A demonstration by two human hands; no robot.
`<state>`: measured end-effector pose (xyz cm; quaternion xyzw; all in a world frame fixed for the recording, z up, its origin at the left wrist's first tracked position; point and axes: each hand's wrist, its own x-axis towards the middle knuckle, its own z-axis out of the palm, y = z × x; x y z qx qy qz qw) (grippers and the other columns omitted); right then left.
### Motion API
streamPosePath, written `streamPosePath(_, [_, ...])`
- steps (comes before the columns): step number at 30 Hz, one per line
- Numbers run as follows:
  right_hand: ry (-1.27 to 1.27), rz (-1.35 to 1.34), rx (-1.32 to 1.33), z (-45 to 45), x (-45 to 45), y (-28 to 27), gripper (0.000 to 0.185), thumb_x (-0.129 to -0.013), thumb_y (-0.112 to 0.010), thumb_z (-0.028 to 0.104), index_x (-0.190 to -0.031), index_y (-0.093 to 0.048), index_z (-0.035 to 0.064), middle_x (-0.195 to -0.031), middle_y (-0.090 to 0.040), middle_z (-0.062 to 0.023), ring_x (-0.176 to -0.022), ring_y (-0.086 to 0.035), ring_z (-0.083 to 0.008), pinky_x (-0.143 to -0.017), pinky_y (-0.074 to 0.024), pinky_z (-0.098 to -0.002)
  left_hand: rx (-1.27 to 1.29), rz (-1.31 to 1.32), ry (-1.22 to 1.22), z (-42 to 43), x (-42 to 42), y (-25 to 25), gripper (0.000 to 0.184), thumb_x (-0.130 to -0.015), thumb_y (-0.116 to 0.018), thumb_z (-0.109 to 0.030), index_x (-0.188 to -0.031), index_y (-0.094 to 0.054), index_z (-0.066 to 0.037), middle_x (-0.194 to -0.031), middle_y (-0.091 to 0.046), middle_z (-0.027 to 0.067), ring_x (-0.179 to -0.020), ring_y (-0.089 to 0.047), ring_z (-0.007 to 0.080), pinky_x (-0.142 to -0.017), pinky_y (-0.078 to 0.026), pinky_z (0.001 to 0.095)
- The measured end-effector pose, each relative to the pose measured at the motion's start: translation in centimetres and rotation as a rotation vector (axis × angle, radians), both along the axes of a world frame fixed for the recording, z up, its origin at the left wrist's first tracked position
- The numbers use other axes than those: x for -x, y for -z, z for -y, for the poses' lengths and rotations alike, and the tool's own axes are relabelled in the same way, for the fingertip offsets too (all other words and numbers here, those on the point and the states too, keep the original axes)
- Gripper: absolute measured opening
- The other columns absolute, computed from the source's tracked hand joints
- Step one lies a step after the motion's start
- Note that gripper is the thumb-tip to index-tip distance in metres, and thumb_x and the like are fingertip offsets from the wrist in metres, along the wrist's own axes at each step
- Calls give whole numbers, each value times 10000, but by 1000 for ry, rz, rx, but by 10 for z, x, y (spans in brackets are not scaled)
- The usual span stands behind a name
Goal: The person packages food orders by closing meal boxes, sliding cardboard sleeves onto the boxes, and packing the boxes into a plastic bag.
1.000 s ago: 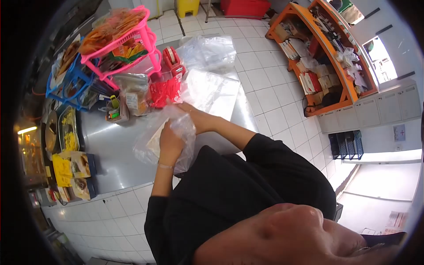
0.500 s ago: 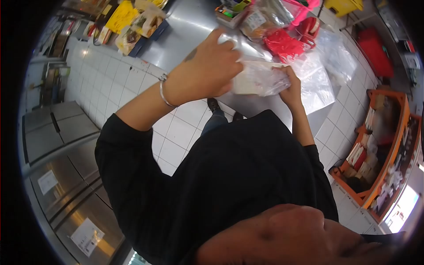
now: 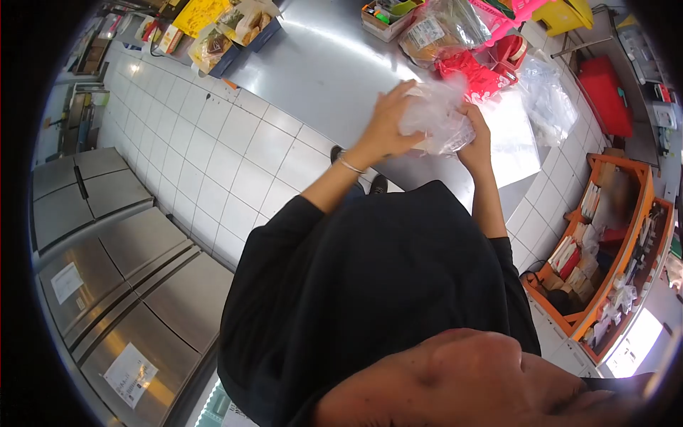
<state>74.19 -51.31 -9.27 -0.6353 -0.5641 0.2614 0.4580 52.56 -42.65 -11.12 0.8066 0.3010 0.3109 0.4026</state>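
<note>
Both hands were over the metal table (image 3: 320,82), gathered around a crumpled clear plastic bag (image 3: 440,119). The left hand (image 3: 393,122), bracelet (image 3: 351,166) at its wrist, gripped the bag's left side, fingers along the far edge and thumb on the near one. The right hand (image 3: 475,141) had its fingers curled on the opposite end, thumb side toward the middle. Some fingertips were lost in the film. Contents unclear; could not tell whether the underside touched the tabletop.

Just beyond the bag was a red packet (image 3: 473,77), with a tape dispenser (image 3: 511,53) beside it and a labelled pack (image 3: 427,37) farther back. Plastic sheets (image 3: 511,124) lay right of the hands.

Handling judgement: film this thin probably slipped and creased easily, so a light, even grip at both ends seemed best, with folds pressed flat from the middle outward. Pulling hard risked a tear. Keeping the loose edges off the red packet seemed wise too.
</note>
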Motion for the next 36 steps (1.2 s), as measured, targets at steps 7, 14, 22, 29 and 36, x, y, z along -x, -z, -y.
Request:
streamPosePath(7, [-234,-392,56,-5,9,-10,810,-698,-788,68,-1430,-444,30,-1484,-450,-115,-1357,-443,-259,-1105,-380,-387,-141,164,-9,25,-46,14,726,-776,-705,-276,-1403,-408,-62,-1521,-372,185,-1450,-302,424,-1190,-160,604])
streamPosePath(14, [-79,-413,-12,-16,14,-18,236,-882,-579,121,-1060,-636,-24,-994,-707,-138,-1006,-661,-273,-927,-500,-406,118,279,101,18,-38,-6,1284,-679,-844,-572,-1555,-121,27,-1551,-267,250,-1428,-325,411,-1199,-250,461])
streamPosePath(22, [-457,589,-98,-35,49,-87,311,-779,-689,164,-1047,-608,28,-1170,-601,-128,-1166,-537,-344,-1020,-396,-441,330,339,243,-1,-71,49,773,-790,-734,-534,-1351,-479,-66,-1307,-558,178,-1250,-528,312,-1081,-406,438])
streamPosePath(29, [-375,403,-52,-17,-4,-122,671,-673,-814,199,-1300,-592,107,-1459,-499,-132,-1411,-400,-334,-1152,-314,-461,-240,-259,381,-44,-71,36,377,-836,-684,-301,-1172,-646,-134,-1184,-627,184,-1132,-589,340,-953,-494,459])
streamPosePath(36, [289,285,-365,40,-31,-51,938,-669,-675,79,-1522,-297,-14,-1560,-342,-230,-1449,-341,-373,-1168,-282,-520,97,109,53,-45,-19,-139,335,-956,-606,-289,-1236,-643,-110,-1194,-672,106,-1041,-649,261,-917,-513,399])
